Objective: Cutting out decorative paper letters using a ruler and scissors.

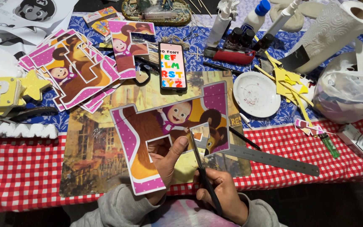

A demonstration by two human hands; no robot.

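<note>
My left hand [164,164] holds up a large letter-shaped card cutout [169,126] printed with a cartoon girl and a brown bear on a pink dotted border; the thumb presses on its front near a cut notch. My right hand [225,195] grips a thin black craft knife [200,166], its tip resting on the cutout just below a small loose square of card [198,136]. Both hands are over the near table edge, above a picture-printed cutting board [93,155].
A metal ruler [274,159] lies right of the cutout. A stack of similar printed letter cutouts [76,69] sits at back left, with a phone [172,66], white dish [256,93], glue bottles [257,17], paper towel roll [337,29] and plastic bag [349,90] behind.
</note>
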